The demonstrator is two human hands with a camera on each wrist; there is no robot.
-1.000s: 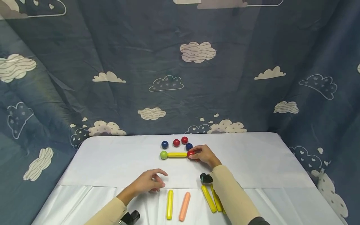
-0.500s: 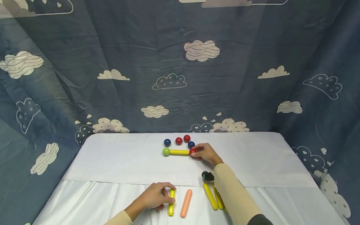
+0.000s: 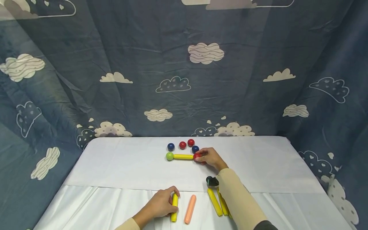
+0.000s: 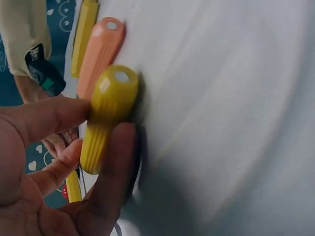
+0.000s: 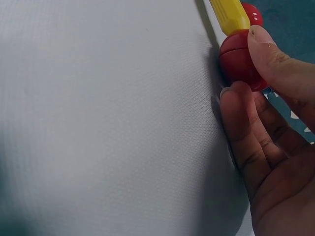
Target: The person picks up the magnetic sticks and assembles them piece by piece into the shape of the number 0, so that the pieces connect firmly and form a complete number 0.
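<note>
My left hand [image 3: 161,203] holds a yellow magnetic stick [image 4: 114,96] between thumb and fingers at the near part of the table. A pale metal disc shows in the stick's rounded end in the left wrist view. Farther back, my right hand [image 3: 212,159] pinches a red ball [image 5: 237,58] with the thumb and fingertips. That ball sits at the right end of another yellow stick [image 3: 183,157], whose left end meets a green ball [image 3: 170,156]. Just right of the left hand lies an orange stick [image 3: 190,209].
Behind the joined stick are blue balls [image 3: 171,147] and red balls [image 3: 182,145]. Several yellow sticks [image 3: 214,202] lie by the right forearm, partly hidden under its sleeve [image 3: 240,195]. A dark cloud-patterned curtain [image 3: 172,105] hangs behind the white-covered table [image 3: 115,166].
The left hand has come down and nearer to the yellow stick and now grips it. The right hand has stayed at the red ball. The head view has shifted slightly.
</note>
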